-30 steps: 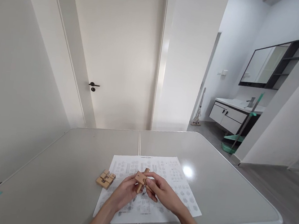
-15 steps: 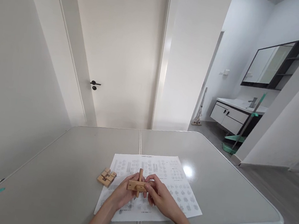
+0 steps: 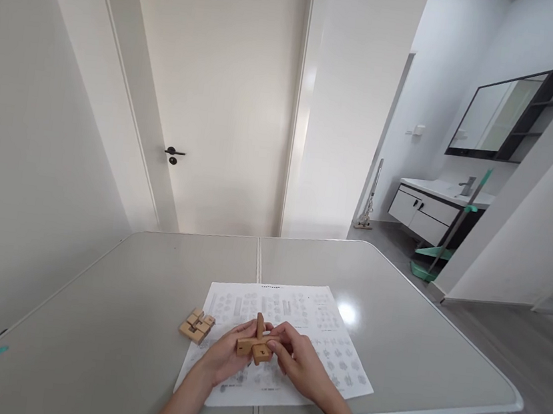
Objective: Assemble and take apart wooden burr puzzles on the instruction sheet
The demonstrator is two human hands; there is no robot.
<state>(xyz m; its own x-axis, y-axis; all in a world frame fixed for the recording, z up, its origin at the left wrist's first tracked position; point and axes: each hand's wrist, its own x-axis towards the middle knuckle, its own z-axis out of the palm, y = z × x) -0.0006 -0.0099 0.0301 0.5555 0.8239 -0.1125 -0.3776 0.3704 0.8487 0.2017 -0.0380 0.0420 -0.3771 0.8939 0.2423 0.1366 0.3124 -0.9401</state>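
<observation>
At the lower left of the frame, a small teal mark [image 3: 0, 350] lies on the grey table [image 3: 91, 318], near its edge. In the upper left stands a pale door [image 3: 230, 94] with a dark handle [image 3: 174, 151]. Below centre, a loose wooden cluster [image 3: 197, 325] of notched blocks sits just beside the left edge of a printed sheet [image 3: 254, 305].

Next along, the left hand [image 3: 224, 352] curls round the left side of a wooden assembly [image 3: 254, 347], which is held over the sheet in the lower middle of the frame; its fingertips are mostly hidden behind the wood. The assembly is of crossed bars: one points up the frame, and a block in front appears to bear a "2", though it is small to read. The right hand [image 3: 302, 361] pinches the assembly's right end between thumb and fingers.

At the right of the frame are a mop [image 3: 368, 201], a sink cabinet [image 3: 424, 212] and a green dustpan [image 3: 423, 272].
</observation>
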